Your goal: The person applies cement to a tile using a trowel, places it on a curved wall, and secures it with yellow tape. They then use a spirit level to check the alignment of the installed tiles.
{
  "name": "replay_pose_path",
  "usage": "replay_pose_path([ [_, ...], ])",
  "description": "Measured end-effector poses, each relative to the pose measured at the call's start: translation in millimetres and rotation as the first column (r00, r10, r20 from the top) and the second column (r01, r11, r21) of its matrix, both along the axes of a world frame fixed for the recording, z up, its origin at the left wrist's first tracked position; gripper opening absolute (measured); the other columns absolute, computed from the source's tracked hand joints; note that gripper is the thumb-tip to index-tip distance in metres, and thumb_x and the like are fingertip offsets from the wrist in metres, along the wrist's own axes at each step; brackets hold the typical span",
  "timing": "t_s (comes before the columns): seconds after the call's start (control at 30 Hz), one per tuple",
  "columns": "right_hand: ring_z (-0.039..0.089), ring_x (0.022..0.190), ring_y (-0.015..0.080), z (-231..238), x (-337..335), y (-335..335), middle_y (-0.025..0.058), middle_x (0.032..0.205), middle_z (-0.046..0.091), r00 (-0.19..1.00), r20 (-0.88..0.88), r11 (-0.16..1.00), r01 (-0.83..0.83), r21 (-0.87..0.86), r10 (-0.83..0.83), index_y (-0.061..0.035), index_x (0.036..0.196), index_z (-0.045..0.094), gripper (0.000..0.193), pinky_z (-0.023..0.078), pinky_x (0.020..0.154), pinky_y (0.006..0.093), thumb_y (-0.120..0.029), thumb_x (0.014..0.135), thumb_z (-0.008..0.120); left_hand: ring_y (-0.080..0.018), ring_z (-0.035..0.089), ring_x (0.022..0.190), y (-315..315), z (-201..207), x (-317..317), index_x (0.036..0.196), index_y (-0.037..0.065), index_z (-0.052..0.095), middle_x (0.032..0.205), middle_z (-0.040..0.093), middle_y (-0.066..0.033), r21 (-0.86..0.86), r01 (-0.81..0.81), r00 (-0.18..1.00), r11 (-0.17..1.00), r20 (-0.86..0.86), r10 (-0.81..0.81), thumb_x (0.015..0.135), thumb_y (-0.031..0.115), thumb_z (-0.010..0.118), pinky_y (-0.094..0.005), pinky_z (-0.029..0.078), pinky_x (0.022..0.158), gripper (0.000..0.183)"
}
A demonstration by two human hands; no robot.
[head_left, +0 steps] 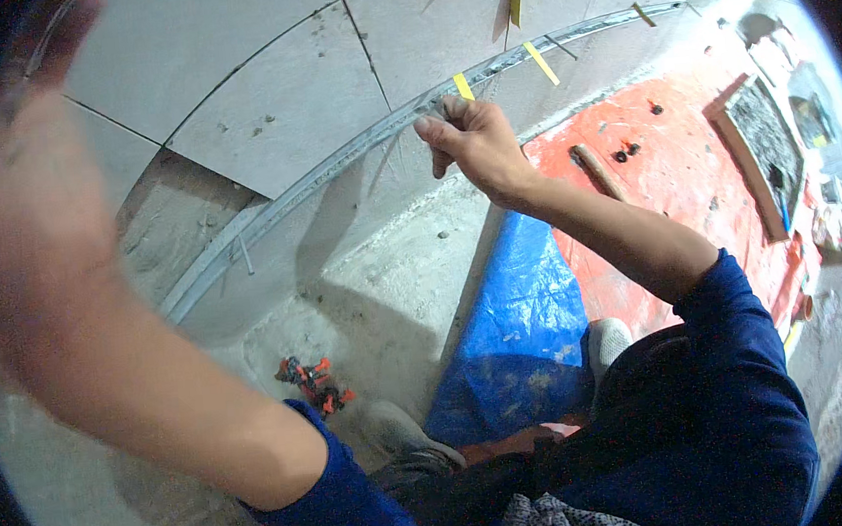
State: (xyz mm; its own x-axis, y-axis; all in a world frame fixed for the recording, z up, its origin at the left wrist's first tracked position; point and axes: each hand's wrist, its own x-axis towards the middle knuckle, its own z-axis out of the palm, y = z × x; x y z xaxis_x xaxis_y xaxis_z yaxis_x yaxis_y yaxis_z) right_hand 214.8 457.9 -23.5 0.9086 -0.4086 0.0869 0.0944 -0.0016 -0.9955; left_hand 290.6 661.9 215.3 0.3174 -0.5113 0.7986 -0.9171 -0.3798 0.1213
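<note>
My right hand (471, 145) hangs over the curved edge of a tiled step, its fingers curled together. Whatever they hold, if anything, is hidden. Just beyond its fingertips a yellow strip (463, 86) sticks up at the grey edge trim (334, 166). My left hand (53, 50) is raised at the upper left, partly cut off by the rim and smeared by motion. A thin pale line crosses near its fingers; I cannot tell whether they grip it. Large light grey tiles (275, 101) lie behind the trim.
A blue tarp (519, 315) and a red sheet (648, 136) cover the floor at right. A wooden stick (600, 173) lies there, near a wood-framed tray of grey mortar (754, 158). Black and orange pieces (317, 382) sit on the lower ledge. One tile place shows bare bedding (180, 213).
</note>
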Motion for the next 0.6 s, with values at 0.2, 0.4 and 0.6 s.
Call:
replay_pose_path([
  [0.2,0.064,0.07,0.016,-12,10,48,0.0066,0.077,0.062,0.957,-0.125,0.953,0.277,0.125,-0.262,0.0001,0.092,0.061,0.023,0.054,0.065,0.0283,-0.021,0.092,0.068,-0.0353,0.069,0.068,-121,-92,-63,0.072,0.003,0.069,0.074,0.067,-0.0227,-0.436,0.654,0.493,0.618,-0.374,-0.786,0.076,0.017,0.068,-0.0438,0.056,0.062,0.015],
  [0.4,0.06,0.062,0.0138,-12,11,82,0.0085,0.073,0.062,0.856,0.02,0.855,0.515,0.056,-0.517,0.0033,0.086,0.063,0.029,0.052,0.058,0.0277,-0.024,0.092,0.068,-0.0303,0.071,0.073,-103,-110,-132,0.074,0.003,0.071,0.075,0.069,-0.0188,-0.362,0.877,0.108,0.316,-0.492,-0.864,0.073,0.01,0.07,-0.0403,0.057,0.065,0.008],
  [0.6,0.062,0.07,0.0135,-9,20,108,0.0065,0.081,0.061,0.795,0.108,0.799,0.602,-0.011,-0.597,0.0044,0.124,0.055,0.036,0.054,0.065,0.0264,-0.011,0.092,0.065,-0.0292,0.072,0.076,-81,-86,-146,0.071,0.001,0.07,0.077,0.069,-0.0194,-0.552,0.82,-0.097,0.151,-0.396,-0.913,0.068,0.006,0.072,-0.0389,0.057,0.069,0.006],
])
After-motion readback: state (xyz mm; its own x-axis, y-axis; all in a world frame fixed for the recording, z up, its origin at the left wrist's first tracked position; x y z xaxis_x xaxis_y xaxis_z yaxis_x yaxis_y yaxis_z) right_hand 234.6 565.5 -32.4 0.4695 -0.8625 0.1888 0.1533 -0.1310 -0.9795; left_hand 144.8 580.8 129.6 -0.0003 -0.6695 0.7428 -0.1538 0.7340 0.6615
